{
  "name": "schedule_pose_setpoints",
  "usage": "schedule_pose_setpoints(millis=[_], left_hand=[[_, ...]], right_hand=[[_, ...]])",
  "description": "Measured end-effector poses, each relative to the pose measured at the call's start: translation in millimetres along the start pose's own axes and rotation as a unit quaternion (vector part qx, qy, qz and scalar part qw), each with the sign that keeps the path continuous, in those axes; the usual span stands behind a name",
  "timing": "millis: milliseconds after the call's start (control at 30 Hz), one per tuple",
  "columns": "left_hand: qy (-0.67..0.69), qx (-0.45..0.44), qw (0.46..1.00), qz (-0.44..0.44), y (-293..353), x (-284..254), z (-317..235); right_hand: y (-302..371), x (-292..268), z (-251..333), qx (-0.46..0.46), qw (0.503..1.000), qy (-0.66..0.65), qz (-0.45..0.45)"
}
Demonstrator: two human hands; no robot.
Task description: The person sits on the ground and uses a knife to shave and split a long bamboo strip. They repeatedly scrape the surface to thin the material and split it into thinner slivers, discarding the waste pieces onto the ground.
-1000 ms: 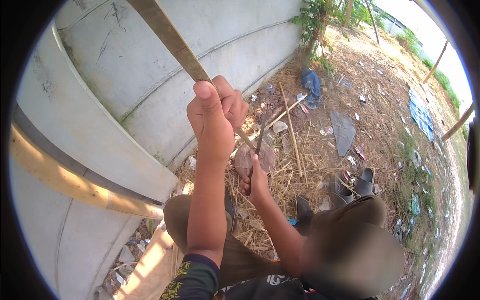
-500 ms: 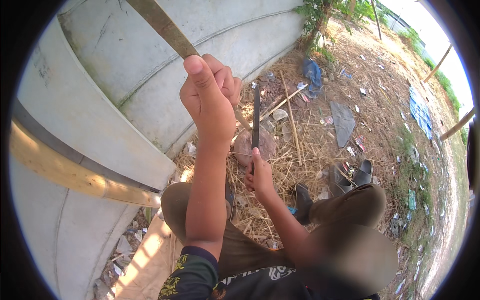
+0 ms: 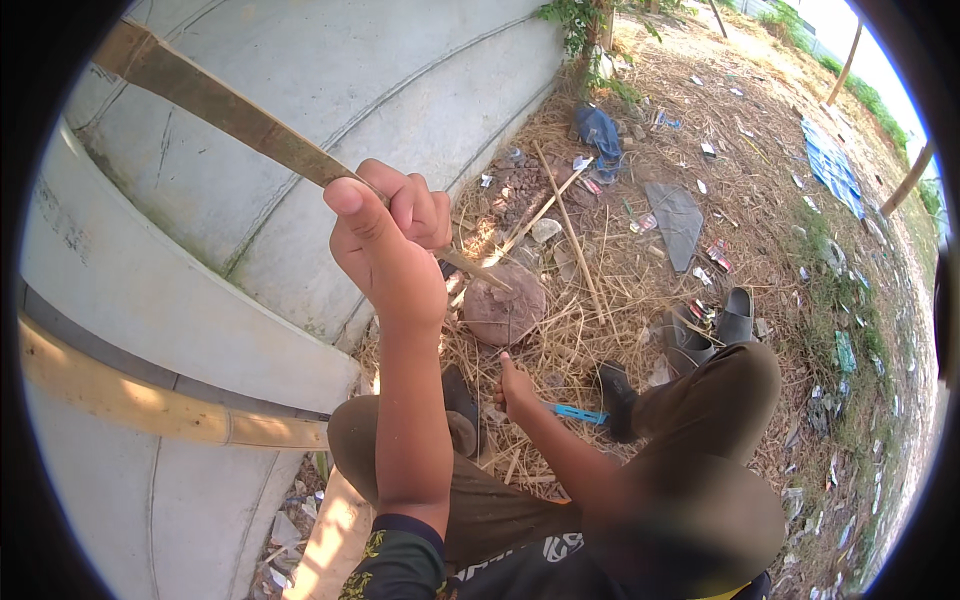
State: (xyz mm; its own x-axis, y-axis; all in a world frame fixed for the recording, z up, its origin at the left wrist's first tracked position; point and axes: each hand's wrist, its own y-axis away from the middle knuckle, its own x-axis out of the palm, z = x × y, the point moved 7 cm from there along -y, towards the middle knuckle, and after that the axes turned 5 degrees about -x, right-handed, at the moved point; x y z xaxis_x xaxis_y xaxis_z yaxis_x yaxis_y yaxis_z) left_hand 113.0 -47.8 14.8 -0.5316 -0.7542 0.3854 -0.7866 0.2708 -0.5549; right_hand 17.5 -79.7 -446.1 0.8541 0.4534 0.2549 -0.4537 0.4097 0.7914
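Note:
My left hand (image 3: 388, 240) is raised and closed round a long flat bamboo strip (image 3: 240, 122). The strip slants from the upper left down through my fist, and its lower end reaches a round, stump-like block (image 3: 488, 318) on the ground. My right hand (image 3: 515, 388) is low, just on the near side of the block, with its fingers closed round the handle of a long dark knife. The knife's blade is hard to make out now, as it appears thin and blurred over the block.
Straw and litter cover the ground. A grey concrete wall (image 3: 300, 70) with a bamboo pole (image 3: 150, 400) stands at the left. Loose sticks (image 3: 575, 235) lie beyond the block. Grey sandals (image 3: 735, 318), a grey sheet (image 3: 676, 222) and a turquoise strip (image 3: 578, 413) lie to the right.
My left hand has shifted left and down, and the strip slants more flatly. My right hand has dropped nearer to me, and the knife has swung from upright and plain to barely visible.

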Motion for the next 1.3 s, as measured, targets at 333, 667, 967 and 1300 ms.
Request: schedule_pose_setpoints(millis=[333,667,967,1300], left_hand=[[-0.027,0.024,0.994,-0.107,-14,-30,-6],[0.099,-0.051,0.994,-0.003,-27,-43,-7],[0.409,-0.028,0.905,0.116,-26,-121,-49],[0.460,0.038,0.887,-0.024,-21,-179,-16]], right_hand=[[67,59,72,-0.331,0.931,0.075,0.134],[-39,-41,-11,-0.086,0.987,0.133,-0.041],[40,24,98,-0.153,0.914,-0.347,0.144],[212,0,261,-0.130,0.822,-0.360,0.422]])
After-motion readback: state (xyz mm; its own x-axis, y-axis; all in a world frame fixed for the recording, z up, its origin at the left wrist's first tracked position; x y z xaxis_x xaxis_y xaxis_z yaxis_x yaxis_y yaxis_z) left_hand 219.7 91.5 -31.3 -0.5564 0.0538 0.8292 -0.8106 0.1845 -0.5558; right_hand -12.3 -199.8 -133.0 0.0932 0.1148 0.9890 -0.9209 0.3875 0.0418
